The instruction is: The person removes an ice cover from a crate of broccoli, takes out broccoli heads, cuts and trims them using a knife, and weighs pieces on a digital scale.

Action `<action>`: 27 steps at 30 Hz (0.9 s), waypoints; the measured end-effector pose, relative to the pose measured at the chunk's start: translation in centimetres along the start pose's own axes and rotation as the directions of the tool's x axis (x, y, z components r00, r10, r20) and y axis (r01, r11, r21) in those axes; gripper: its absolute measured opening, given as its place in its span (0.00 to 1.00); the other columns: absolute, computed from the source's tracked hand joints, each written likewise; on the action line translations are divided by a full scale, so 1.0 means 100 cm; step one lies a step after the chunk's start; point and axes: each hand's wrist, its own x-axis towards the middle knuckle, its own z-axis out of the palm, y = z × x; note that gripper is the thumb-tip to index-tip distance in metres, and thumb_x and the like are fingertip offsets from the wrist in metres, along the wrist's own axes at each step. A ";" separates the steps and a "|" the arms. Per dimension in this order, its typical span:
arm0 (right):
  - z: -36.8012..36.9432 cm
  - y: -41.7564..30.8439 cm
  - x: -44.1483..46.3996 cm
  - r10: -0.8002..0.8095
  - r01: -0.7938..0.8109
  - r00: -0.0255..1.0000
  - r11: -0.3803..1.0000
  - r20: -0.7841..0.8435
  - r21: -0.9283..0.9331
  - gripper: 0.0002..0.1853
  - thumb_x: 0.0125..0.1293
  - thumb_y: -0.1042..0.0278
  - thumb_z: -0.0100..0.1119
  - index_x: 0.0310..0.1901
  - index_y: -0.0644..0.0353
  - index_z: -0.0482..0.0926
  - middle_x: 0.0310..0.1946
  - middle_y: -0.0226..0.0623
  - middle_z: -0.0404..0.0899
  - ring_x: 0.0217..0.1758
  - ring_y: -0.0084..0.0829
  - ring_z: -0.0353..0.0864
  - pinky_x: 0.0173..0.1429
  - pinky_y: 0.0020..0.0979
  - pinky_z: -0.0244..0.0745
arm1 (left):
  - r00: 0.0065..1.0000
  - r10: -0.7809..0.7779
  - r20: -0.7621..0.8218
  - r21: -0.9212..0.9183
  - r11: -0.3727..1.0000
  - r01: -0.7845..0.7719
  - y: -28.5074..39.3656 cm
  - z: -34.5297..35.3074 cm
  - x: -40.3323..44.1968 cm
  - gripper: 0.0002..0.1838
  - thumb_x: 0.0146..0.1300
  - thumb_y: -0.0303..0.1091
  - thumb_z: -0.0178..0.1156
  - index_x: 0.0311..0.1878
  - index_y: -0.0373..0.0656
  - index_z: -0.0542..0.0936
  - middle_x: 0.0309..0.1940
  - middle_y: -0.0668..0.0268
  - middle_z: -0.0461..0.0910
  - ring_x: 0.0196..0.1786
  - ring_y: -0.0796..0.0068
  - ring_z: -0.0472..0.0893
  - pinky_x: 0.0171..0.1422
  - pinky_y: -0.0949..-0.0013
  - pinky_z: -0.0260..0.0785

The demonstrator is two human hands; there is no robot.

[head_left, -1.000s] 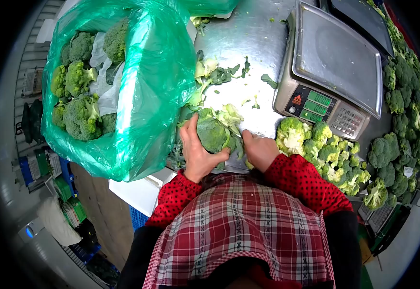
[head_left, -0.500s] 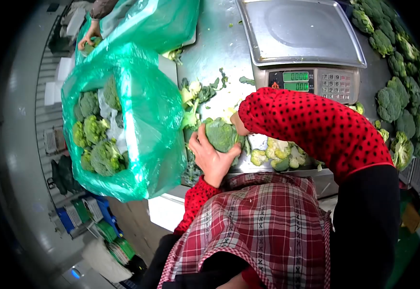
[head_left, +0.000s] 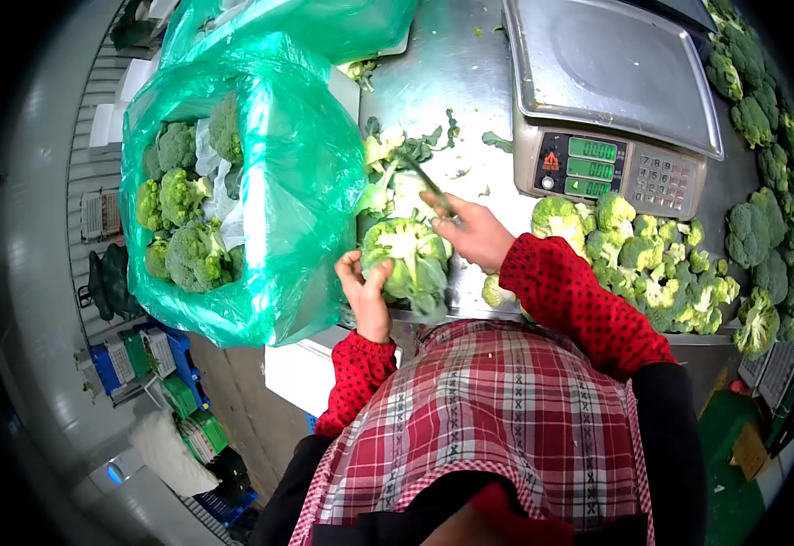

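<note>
My left hand (head_left: 365,293) grips a broccoli head (head_left: 408,257) near the table's front edge, its pale cut stem side facing up. Just to the right, my right hand (head_left: 472,229) is closed around a small knife (head_left: 426,176), whose blade points up and left over the trimmings. Cut leaves and stem pieces (head_left: 381,187) lie behind the broccoli on the metal table (head_left: 442,82). Several small florets (head_left: 652,264) are heaped to the right of my right hand.
A green plastic bag (head_left: 301,200) lines a box at the left, with broccoli heads (head_left: 178,196) inside. A second green bag (head_left: 361,27) stands behind it. The scale (head_left: 611,82) sits at the back right. More broccoli (head_left: 766,227) is piled at the far right.
The broccoli has turned from its green crown to its pale stem side. My right hand has moved clear of it, and the knife now shows. The co-worker's hand at the upper left has left the view.
</note>
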 end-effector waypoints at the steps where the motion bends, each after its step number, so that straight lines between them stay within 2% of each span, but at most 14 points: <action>1: 0.001 0.003 0.002 -0.123 0.123 0.991 0.992 -0.052 -0.015 0.25 0.69 0.64 0.57 0.66 0.64 0.70 0.52 0.52 0.80 0.45 0.39 0.83 0.52 0.37 0.76 | 1.000 0.005 -0.004 0.006 1.000 -0.005 0.003 0.006 -0.003 0.34 0.54 0.32 0.67 0.60 0.35 0.61 0.58 0.54 0.65 0.62 0.63 0.67 0.69 0.64 0.57; 2: -0.007 -0.001 0.001 -0.289 0.249 0.950 0.931 -0.119 -0.268 0.27 0.69 0.63 0.59 0.66 0.64 0.70 0.50 0.53 0.80 0.51 0.42 0.83 0.56 0.36 0.75 | 0.986 0.166 -0.026 -0.007 0.986 -0.166 0.002 0.013 -0.007 0.38 0.50 0.31 0.69 0.62 0.35 0.60 0.59 0.54 0.65 0.63 0.62 0.66 0.70 0.62 0.57; 3: -0.013 -0.011 -0.006 -0.164 0.109 0.976 0.938 -0.142 -0.330 0.28 0.66 0.57 0.61 0.62 0.64 0.72 0.46 0.58 0.80 0.52 0.53 0.81 0.56 0.43 0.75 | 0.946 0.319 -0.055 -0.026 0.947 -0.321 0.001 0.018 -0.008 0.42 0.47 0.29 0.71 0.64 0.35 0.60 0.59 0.53 0.65 0.64 0.61 0.66 0.72 0.61 0.56; 4: -0.014 -0.012 -0.013 -0.061 0.037 0.996 0.946 -0.062 -0.323 0.29 0.64 0.56 0.62 0.62 0.64 0.71 0.45 0.58 0.81 0.50 0.54 0.81 0.55 0.43 0.75 | 0.930 0.364 -0.050 -0.033 0.930 -0.366 -0.009 0.017 -0.003 0.50 0.42 0.28 0.73 0.69 0.36 0.57 0.62 0.52 0.64 0.66 0.57 0.65 0.74 0.57 0.55; 5: -0.014 -0.014 -0.022 0.048 -0.041 0.999 0.946 0.013 -0.322 0.31 0.63 0.55 0.64 0.62 0.65 0.71 0.44 0.58 0.81 0.49 0.54 0.81 0.54 0.44 0.76 | 0.931 0.359 -0.059 -0.042 0.931 -0.362 -0.012 0.015 -0.003 0.50 0.42 0.28 0.73 0.69 0.36 0.57 0.62 0.52 0.64 0.66 0.57 0.65 0.74 0.57 0.55; 6: -0.005 -0.004 -0.028 -0.024 0.008 0.999 0.924 -0.035 -0.381 0.31 0.61 0.53 0.66 0.59 0.67 0.72 0.42 0.58 0.81 0.46 0.54 0.82 0.51 0.46 0.76 | 0.932 0.358 0.050 0.210 0.909 -0.360 -0.012 0.011 -0.001 0.52 0.41 0.29 0.74 0.70 0.36 0.56 0.63 0.51 0.62 0.67 0.54 0.65 0.74 0.57 0.55; 7: 0.000 0.003 -0.034 -0.069 0.041 0.996 0.917 -0.056 -0.397 0.26 0.62 0.53 0.65 0.52 0.67 0.75 0.37 0.56 0.82 0.41 0.54 0.82 0.48 0.46 0.76 | 0.933 0.325 0.157 0.450 0.817 -0.360 -0.013 0.008 0.002 0.53 0.41 0.30 0.74 0.71 0.36 0.56 0.64 0.50 0.61 0.67 0.52 0.64 0.74 0.56 0.55; 10: 0.007 -0.006 -0.043 0.054 -0.032 0.997 0.943 0.057 -0.332 0.20 0.65 0.54 0.62 0.45 0.66 0.77 0.32 0.55 0.81 0.36 0.55 0.82 0.42 0.46 0.76 | 0.953 0.244 0.180 0.384 0.874 -0.296 -0.014 0.006 0.002 0.56 0.39 0.33 0.75 0.73 0.36 0.55 0.64 0.48 0.61 0.68 0.51 0.64 0.74 0.55 0.56; 12: 0.006 -0.003 -0.041 0.029 -0.007 0.998 0.920 0.050 -0.391 0.13 0.67 0.60 0.60 0.41 0.63 0.78 0.26 0.48 0.81 0.29 0.47 0.83 0.36 0.41 0.77 | 0.950 0.214 0.228 0.356 0.890 -0.285 -0.001 0.002 0.010 0.53 0.40 0.32 0.72 0.72 0.35 0.57 0.64 0.47 0.64 0.67 0.54 0.67 0.73 0.58 0.58; 13: 0.000 -0.005 -0.041 0.025 0.000 0.998 0.919 0.059 -0.395 0.13 0.67 0.60 0.60 0.41 0.63 0.78 0.26 0.48 0.81 0.29 0.47 0.83 0.36 0.41 0.77 | 0.949 0.156 0.273 0.227 0.949 -0.221 0.011 0.000 0.012 0.50 0.41 0.32 0.70 0.70 0.32 0.59 0.62 0.47 0.68 0.65 0.56 0.70 0.72 0.60 0.60; 16: -0.032 -0.013 -0.049 -0.014 0.193 0.961 0.748 0.276 -0.635 0.14 0.69 0.53 0.56 0.38 0.58 0.78 0.21 0.44 0.80 0.27 0.49 0.82 0.33 0.48 0.76 | 0.941 0.225 0.253 0.264 0.920 -0.291 0.012 -0.018 0.037 0.45 0.41 0.31 0.68 0.66 0.28 0.64 0.59 0.50 0.71 0.61 0.61 0.74 0.69 0.63 0.64; 19: -0.048 -0.024 -0.041 0.055 0.259 0.920 0.658 0.389 -0.707 0.14 0.70 0.54 0.56 0.38 0.56 0.79 0.20 0.44 0.80 0.27 0.50 0.82 0.33 0.48 0.76 | 0.870 0.118 0.479 0.279 0.919 -0.277 0.037 -0.015 0.047 0.40 0.41 0.29 0.66 0.63 0.32 0.68 0.50 0.55 0.78 0.54 0.67 0.77 0.64 0.67 0.67; 20: -0.050 -0.024 -0.036 0.099 0.258 0.910 0.626 0.403 -0.736 0.13 0.69 0.53 0.56 0.39 0.55 0.80 0.20 0.45 0.80 0.27 0.50 0.82 0.34 0.49 0.76 | 0.876 0.123 0.466 0.271 0.923 -0.274 0.035 -0.016 0.050 0.40 0.41 0.29 0.66 0.63 0.32 0.68 0.50 0.55 0.78 0.54 0.67 0.77 0.64 0.67 0.67; 27: -0.057 -0.020 -0.010 0.101 0.353 0.859 0.593 0.502 -0.723 0.14 0.70 0.53 0.55 0.40 0.55 0.81 0.21 0.48 0.79 0.27 0.52 0.81 0.35 0.50 0.76 | 0.856 0.092 0.509 0.306 0.910 -0.280 0.035 -0.018 0.059 0.42 0.43 0.27 0.66 0.67 0.40 0.67 0.51 0.55 0.79 0.55 0.65 0.77 0.64 0.69 0.67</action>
